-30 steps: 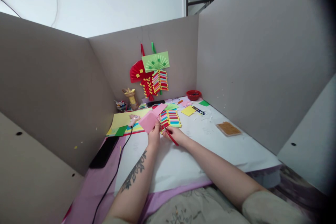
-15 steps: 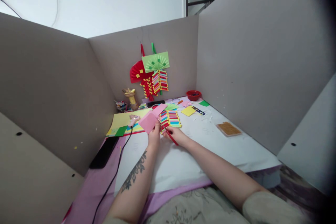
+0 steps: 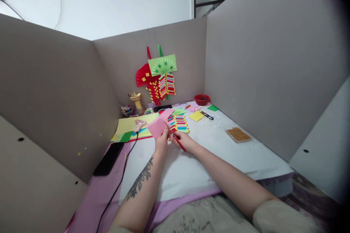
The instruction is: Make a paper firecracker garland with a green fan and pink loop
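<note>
My left hand (image 3: 162,140) pinches a pink sheet of paper (image 3: 155,127) by its lower right corner, above the white-covered table. My right hand (image 3: 182,141) is closed around something red-handled, which looks like a pair of scissors (image 3: 180,145). Its blades point up and left toward the paper's right edge and are partly hidden by my fingers. A second pink piece (image 3: 167,113) shows just behind the sheet. Beyond my hands lies a double row of small coloured paper rolls (image 3: 179,123) with yellow ends.
A glue gun (image 3: 140,124) with a black cord lies on coloured sheets at left, near a black phone-like slab (image 3: 108,158). A red bowl (image 3: 201,99), yellow paper (image 3: 196,116) and a flat brown block (image 3: 238,134) are toward the right. Grey panels (image 3: 246,62) enclose the table.
The pink sheet and my left hand have shifted slightly to the right, closer to the scissors. My right hand has barely moved.
</note>
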Action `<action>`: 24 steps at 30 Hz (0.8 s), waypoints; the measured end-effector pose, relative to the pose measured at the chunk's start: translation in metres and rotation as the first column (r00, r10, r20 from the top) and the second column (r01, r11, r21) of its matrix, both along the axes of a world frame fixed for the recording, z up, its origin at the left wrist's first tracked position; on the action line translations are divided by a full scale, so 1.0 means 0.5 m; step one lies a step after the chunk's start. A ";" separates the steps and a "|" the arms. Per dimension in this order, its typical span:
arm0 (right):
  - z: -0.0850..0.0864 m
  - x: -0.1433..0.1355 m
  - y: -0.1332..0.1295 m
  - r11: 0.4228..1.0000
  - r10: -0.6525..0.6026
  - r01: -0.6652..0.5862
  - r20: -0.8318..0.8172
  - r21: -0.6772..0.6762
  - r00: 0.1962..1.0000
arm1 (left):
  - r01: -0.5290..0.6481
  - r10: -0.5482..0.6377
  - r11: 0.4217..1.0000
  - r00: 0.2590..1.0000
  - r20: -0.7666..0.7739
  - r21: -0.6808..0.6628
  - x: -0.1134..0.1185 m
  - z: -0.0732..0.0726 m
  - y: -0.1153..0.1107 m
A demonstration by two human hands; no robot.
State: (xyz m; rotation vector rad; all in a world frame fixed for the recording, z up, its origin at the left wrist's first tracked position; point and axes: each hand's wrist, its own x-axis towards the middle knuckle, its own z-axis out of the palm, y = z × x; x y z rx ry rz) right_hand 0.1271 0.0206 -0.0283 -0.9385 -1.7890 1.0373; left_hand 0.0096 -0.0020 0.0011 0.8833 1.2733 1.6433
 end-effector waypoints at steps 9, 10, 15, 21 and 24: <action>-0.004 0.005 0.001 0.999 0.034 -0.034 -0.021 -0.014 0.999 | 0.007 -0.008 1.000 0.998 -0.066 -0.010 -0.008 -0.013 0.007; -0.003 0.004 0.000 0.999 0.032 -0.033 -0.022 -0.019 0.999 | 0.004 -0.005 1.000 0.998 -0.060 -0.008 -0.007 -0.013 0.006; 0.022 0.005 -0.011 1.000 -0.009 0.009 0.022 -0.011 1.000 | 0.054 -0.053 0.999 0.998 -0.022 0.011 0.001 -0.002 -0.002; 0.044 0.012 -0.019 1.000 -0.006 0.006 0.045 -0.001 0.999 | 0.095 -0.096 0.995 0.994 0.043 0.036 0.008 0.007 -0.009; 0.043 0.014 -0.019 1.000 -0.004 0.004 0.050 -0.001 0.999 | 0.104 -0.105 0.994 0.994 0.043 0.025 0.007 0.007 -0.009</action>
